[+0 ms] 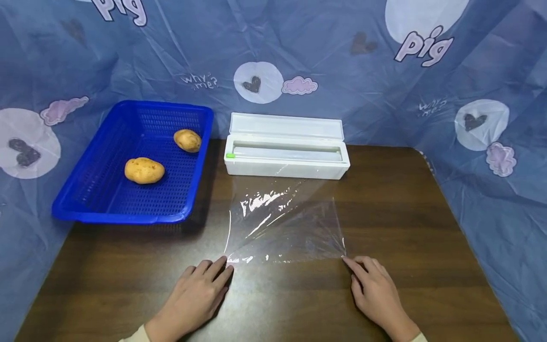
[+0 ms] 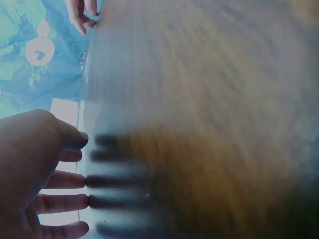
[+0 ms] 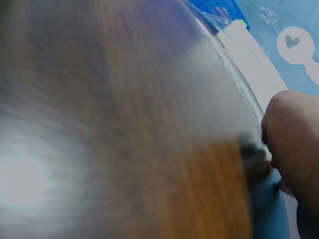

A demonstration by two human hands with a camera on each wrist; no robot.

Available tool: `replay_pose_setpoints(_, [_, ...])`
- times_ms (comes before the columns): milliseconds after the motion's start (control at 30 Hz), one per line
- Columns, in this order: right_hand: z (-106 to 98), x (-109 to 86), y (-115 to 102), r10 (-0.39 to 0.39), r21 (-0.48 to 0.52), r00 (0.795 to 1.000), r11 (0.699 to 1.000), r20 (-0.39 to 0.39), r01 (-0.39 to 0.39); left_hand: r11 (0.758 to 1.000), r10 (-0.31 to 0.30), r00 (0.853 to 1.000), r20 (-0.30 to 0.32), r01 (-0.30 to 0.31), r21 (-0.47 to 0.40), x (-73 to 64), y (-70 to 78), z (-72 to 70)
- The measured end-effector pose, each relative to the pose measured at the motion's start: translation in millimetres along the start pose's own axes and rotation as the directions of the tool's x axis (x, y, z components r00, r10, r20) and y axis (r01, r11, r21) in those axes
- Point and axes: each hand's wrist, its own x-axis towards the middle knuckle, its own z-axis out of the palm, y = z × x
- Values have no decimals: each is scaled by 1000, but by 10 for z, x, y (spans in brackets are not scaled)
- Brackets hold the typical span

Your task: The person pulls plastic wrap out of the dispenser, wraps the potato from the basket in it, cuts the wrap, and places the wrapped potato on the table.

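A clear sheet of cling film (image 1: 278, 228) stretches over the wooden table from a white cling film dispenser (image 1: 286, 166), whose lid (image 1: 286, 126) stands raised. At the sheet's near left corner, the fingertips of my left hand (image 1: 194, 294) touch down; in the left wrist view that hand (image 2: 35, 169) has straight, spread fingers. My right hand (image 1: 378, 289) presses the near right corner with its index fingertip, its thumb apart from it. Seen from the right wrist, the hand (image 3: 294, 139) hides most of its own fingers. A roll lies inside the dispenser.
To the left, a blue plastic basket (image 1: 124, 218) holds two potatoes, a nearer potato (image 1: 144, 171) and a farther potato (image 1: 187, 140). A small green slider (image 1: 230, 156) sits at the dispenser's left end. Blue printed cloth (image 1: 342, 57) hangs behind and beside the table.
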Motion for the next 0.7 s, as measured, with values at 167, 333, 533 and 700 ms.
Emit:
replay_pose_setpoints(167, [24,145,19,19,-73,998,997,57,-15,1000,6,1000,11,-6,11,18,-9,-5])
replay_pose_setpoints(333, [13,91,26,13,-68,1000,998,18,-12,1000,4,999,32,-5,12,17,-7,-1])
replay_pose_setpoints(533, [6,6,15,22,-62,1000,998,-20,-23,1000,-5,999,47,5,1,30,-24,-6])
replay_pose_setpoints(700, [-8,-57,-11,26,-74,999,997,-25,-27,1000,-7,998,56,8,-6,35,-29,-5])
